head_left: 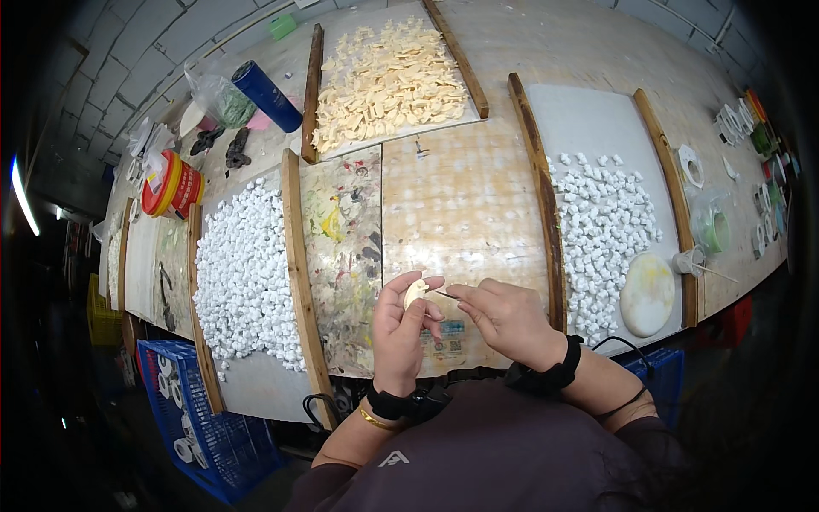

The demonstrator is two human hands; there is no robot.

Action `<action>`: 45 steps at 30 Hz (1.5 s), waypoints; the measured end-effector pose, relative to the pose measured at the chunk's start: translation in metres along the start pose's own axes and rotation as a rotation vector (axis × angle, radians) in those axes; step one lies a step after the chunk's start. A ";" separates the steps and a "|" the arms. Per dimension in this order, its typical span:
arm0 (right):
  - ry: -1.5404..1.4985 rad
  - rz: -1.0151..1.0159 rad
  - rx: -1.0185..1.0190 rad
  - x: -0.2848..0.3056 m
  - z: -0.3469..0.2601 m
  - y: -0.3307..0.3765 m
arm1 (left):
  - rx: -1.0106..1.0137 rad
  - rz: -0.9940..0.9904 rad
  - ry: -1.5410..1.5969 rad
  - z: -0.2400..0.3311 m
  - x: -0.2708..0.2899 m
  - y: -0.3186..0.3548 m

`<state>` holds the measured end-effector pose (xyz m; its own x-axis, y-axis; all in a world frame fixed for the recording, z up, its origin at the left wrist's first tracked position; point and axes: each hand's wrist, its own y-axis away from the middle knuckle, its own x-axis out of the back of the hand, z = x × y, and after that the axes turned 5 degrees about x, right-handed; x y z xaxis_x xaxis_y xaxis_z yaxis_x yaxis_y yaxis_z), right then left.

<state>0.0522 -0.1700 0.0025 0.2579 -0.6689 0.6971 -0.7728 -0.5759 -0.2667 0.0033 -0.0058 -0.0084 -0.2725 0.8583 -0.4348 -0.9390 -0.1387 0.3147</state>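
My left hand (pixel 397 334) pinches a small cream-coloured moulded piece (pixel 415 293) between thumb and fingers, over the near part of the worktable. From the right, my right hand (pixel 510 322) grips a thin dark stick-like tool (pixel 441 293), perhaps a fine brush. Its tip points at the cream piece; whether they touch I cannot tell. Similar cream pieces (pixel 384 85) lie heaped on a board at the back. Many small white pieces (pixel 243 277) cover a board to my left, and more white pieces (pixel 604 230) lie on the right-hand board.
Wooden strips (pixel 303 282) edge the boards. On the right are a pale rounded slab (pixel 647 294) and a small plastic cup (pixel 688 260). Farther left stand a red-and-yellow tub (pixel 175 186) and a blue cylinder (pixel 266 96). A blue crate (pixel 209 422) sits below the table.
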 end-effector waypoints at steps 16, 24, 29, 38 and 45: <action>0.338 -0.057 0.338 0.027 0.019 -0.024 | 0.069 0.006 -0.193 0.006 -0.001 0.005; 0.386 -0.084 0.387 0.030 0.017 -0.027 | 0.066 0.007 -0.308 0.006 -0.002 0.006; 0.398 -0.104 0.370 0.030 0.015 -0.028 | 0.045 0.017 -0.314 0.001 -0.001 0.005; 0.355 0.041 0.234 0.007 0.010 -0.012 | 0.074 0.046 -0.244 0.002 -0.002 0.008; 0.285 0.080 0.199 0.004 0.010 -0.011 | 0.058 0.021 -0.170 0.002 -0.003 0.007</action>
<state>0.0676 -0.1710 0.0015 0.0073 -0.5737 0.8191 -0.6490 -0.6259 -0.4325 -0.0022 -0.0082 -0.0035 -0.2479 0.9274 -0.2801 -0.9184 -0.1329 0.3727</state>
